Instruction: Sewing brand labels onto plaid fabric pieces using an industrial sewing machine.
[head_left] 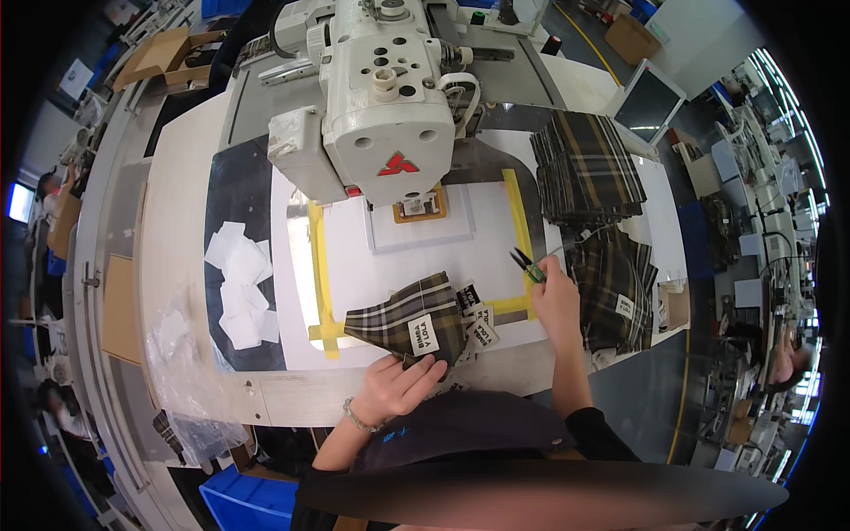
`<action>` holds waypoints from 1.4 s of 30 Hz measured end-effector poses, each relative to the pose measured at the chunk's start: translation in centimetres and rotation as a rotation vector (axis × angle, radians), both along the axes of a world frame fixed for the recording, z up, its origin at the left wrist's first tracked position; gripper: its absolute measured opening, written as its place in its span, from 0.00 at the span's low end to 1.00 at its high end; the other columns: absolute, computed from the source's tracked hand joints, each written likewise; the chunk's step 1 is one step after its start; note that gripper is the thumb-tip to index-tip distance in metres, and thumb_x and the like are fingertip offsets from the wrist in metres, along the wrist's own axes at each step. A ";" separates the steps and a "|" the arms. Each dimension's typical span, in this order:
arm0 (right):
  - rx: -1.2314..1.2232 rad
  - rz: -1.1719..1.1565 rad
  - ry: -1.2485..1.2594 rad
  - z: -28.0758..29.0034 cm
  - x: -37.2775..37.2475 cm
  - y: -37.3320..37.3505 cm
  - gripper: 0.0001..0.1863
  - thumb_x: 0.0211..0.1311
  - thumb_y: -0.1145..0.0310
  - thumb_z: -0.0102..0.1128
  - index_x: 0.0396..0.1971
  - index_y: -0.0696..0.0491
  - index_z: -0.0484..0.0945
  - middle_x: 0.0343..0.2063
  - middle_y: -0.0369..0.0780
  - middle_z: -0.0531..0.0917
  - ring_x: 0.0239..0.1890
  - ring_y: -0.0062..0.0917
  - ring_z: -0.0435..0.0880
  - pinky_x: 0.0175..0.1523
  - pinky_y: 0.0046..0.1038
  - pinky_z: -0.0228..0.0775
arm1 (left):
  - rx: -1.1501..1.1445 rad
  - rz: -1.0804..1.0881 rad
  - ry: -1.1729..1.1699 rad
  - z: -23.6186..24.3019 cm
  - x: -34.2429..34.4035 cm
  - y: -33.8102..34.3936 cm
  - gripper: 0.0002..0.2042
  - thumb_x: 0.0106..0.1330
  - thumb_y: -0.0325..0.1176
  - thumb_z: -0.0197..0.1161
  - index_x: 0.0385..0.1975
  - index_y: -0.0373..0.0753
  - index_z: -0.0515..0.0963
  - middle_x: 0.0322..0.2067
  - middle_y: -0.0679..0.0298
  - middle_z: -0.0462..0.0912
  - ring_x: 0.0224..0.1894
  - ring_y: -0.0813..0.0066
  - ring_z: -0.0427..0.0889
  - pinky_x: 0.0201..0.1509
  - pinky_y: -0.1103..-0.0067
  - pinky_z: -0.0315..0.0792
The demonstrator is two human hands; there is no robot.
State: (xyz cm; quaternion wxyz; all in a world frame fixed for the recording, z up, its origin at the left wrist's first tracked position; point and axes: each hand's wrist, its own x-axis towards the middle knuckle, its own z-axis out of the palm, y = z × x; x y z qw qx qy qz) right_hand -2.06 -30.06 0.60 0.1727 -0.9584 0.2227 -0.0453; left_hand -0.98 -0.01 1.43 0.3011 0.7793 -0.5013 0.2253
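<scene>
A plaid fabric piece (387,316) with a white label (422,335) on it lies at the front edge of the sewing table. My left hand (394,388) has its fingers closed on the near edge of this piece. In my right hand (556,299) is a pair of thread snips (529,265), black blades pointing up and left, clear of the fabric. Several loose black and white labels (482,329) lie just right of the plaid piece, partly overlapping one another.
A large white sewing machine (385,106) stands over the table, with a clear plate (421,241) under its head. Tall stacked plaid pieces (589,168) stand at the right, more labelled plaid pieces (611,288) nearer me. White paper squares (241,283) lie left; a blue crate (248,498) sits below.
</scene>
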 end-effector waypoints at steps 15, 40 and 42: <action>-0.102 0.519 -0.687 7.9 5.9 1.3 0.10 0.57 0.77 0.60 0.40 0.55 0.77 0.24 0.39 0.77 0.22 0.33 0.76 0.30 0.29 0.69 | -0.005 0.031 0.055 0.0 -0.1 1.0 0.17 0.47 0.25 0.64 0.40 0.35 0.82 0.30 0.68 0.83 0.19 0.81 0.71 0.22 0.83 0.65; -0.670 1.513 -0.381 6.5 14.5 9.1 0.11 0.48 0.70 0.59 0.35 0.47 0.79 0.27 0.28 0.75 0.29 0.17 0.78 0.34 0.22 0.65 | -0.115 0.140 -0.095 0.6 -0.7 3.3 0.19 0.41 0.23 0.63 0.38 0.32 0.83 0.30 0.60 0.84 0.18 0.82 0.71 0.21 0.85 0.64; -0.698 1.559 -0.349 6.5 14.8 9.7 0.09 0.47 0.70 0.59 0.31 0.47 0.79 0.26 0.29 0.75 0.29 0.17 0.78 0.34 0.22 0.65 | -0.115 0.137 -0.092 0.7 -0.7 3.3 0.19 0.41 0.23 0.63 0.38 0.32 0.83 0.31 0.61 0.84 0.18 0.82 0.71 0.21 0.85 0.64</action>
